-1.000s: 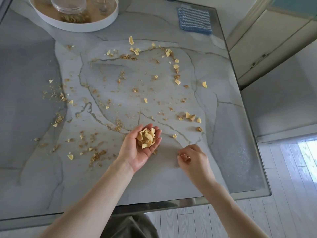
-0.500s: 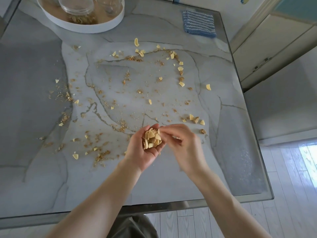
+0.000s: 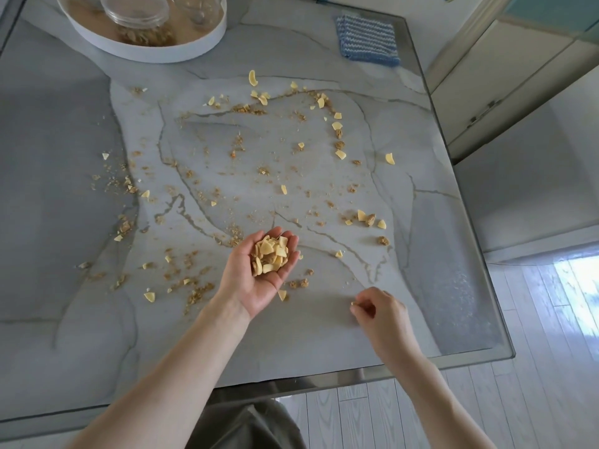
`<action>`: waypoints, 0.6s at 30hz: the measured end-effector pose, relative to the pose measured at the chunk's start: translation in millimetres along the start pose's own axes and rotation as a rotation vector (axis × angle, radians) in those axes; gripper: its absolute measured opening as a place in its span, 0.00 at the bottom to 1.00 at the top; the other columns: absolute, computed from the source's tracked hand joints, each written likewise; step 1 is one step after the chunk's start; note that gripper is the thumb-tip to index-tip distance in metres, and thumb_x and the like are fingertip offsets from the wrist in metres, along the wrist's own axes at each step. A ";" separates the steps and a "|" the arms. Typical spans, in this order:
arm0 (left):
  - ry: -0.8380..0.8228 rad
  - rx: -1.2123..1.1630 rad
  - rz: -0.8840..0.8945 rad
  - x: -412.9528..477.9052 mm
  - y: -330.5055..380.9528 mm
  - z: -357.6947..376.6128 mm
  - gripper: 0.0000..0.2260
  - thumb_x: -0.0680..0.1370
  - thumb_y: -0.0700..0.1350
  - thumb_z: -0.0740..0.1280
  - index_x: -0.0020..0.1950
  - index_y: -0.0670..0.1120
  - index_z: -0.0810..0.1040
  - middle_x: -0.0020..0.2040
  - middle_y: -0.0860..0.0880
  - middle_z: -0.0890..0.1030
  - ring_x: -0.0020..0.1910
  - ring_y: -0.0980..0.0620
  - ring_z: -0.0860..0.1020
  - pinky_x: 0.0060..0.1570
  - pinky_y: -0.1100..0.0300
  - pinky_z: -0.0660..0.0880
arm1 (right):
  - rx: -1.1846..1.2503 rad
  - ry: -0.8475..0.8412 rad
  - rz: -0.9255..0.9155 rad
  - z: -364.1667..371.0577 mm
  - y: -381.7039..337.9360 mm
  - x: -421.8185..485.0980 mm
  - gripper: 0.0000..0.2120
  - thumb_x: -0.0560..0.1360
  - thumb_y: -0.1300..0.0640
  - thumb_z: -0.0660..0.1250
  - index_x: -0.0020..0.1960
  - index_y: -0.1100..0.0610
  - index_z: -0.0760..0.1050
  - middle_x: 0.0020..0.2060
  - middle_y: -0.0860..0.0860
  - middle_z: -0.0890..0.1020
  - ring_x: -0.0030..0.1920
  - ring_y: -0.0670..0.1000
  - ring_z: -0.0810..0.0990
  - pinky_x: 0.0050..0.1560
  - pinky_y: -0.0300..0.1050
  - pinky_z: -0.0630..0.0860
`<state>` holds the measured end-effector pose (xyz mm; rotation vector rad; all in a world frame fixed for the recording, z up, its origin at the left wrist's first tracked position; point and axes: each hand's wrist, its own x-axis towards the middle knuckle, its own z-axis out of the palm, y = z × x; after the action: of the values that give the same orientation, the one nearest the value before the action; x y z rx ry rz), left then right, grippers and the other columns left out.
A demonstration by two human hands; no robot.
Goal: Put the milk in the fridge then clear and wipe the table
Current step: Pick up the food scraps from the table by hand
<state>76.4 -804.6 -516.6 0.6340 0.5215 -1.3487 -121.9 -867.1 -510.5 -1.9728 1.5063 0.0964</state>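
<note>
The grey marble table (image 3: 81,335) is strewn with yellow cereal flakes (image 3: 341,154) and brown crumbs (image 3: 197,294). My left hand (image 3: 259,277) is cupped palm up over the table's near middle, holding a heap of flakes (image 3: 270,254). My right hand (image 3: 382,315) rests low at the near right, fingers pinched together at the tabletop, seemingly on a tiny pale bit. A blue striped cloth (image 3: 368,40) lies at the far right corner. No milk is in view.
A round white tray (image 3: 207,43) at the far edge holds a glass jar (image 3: 142,21) with cereal inside. Pale cabinets (image 3: 505,79) stand to the right. The table's metal-trimmed near edge (image 3: 324,380) runs above the wooden floor (image 3: 551,384).
My right hand went from the table to my left palm, dropped a piece there, then moved back down to the near right of the table. The left hand stayed cupped.
</note>
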 end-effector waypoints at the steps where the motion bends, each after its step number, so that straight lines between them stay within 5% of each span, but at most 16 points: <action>1: 0.002 0.003 0.004 -0.7 2.1 -1.1 0.15 0.77 0.44 0.59 0.39 0.38 0.81 0.41 0.41 0.82 0.38 0.46 0.83 0.46 0.50 0.78 | 0.018 -0.003 -0.007 2.1 -4.4 1.2 0.02 0.73 0.61 0.65 0.44 0.58 0.76 0.41 0.53 0.78 0.42 0.52 0.75 0.36 0.34 0.66; 5: 0.007 0.040 0.018 -4.3 6.9 -2.9 0.13 0.78 0.44 0.58 0.43 0.38 0.79 0.40 0.42 0.82 0.38 0.46 0.83 0.46 0.51 0.78 | 0.083 0.007 -0.073 9.5 -31.9 12.3 0.05 0.74 0.60 0.63 0.47 0.57 0.77 0.43 0.51 0.79 0.42 0.49 0.74 0.36 0.30 0.65; 10: 0.015 0.077 0.049 -10.4 16.9 -8.4 0.13 0.78 0.44 0.58 0.42 0.38 0.78 0.39 0.42 0.82 0.37 0.47 0.83 0.45 0.51 0.78 | 0.011 -0.043 -0.176 26.4 -64.0 17.7 0.11 0.75 0.60 0.61 0.55 0.60 0.75 0.50 0.55 0.76 0.49 0.53 0.75 0.44 0.36 0.63; 14: 0.012 0.083 0.065 -14.9 24.4 -12.8 0.13 0.79 0.44 0.58 0.42 0.39 0.78 0.39 0.42 0.82 0.37 0.47 0.83 0.45 0.51 0.79 | -0.069 -0.121 -0.162 41.1 -82.9 6.8 0.19 0.72 0.50 0.68 0.58 0.59 0.71 0.52 0.53 0.72 0.51 0.56 0.75 0.49 0.44 0.72; 18: 0.004 0.089 0.067 -19.0 29.4 -16.6 0.12 0.78 0.44 0.58 0.42 0.39 0.78 0.39 0.42 0.82 0.37 0.47 0.83 0.46 0.51 0.78 | -0.183 -0.107 -0.222 47.7 -88.8 0.3 0.13 0.75 0.54 0.63 0.56 0.61 0.72 0.54 0.56 0.72 0.52 0.59 0.75 0.47 0.44 0.70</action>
<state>102.7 -776.5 -512.3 0.7215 0.4415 -1.3133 -28.1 -830.4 -508.8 -2.2301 1.2398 0.2484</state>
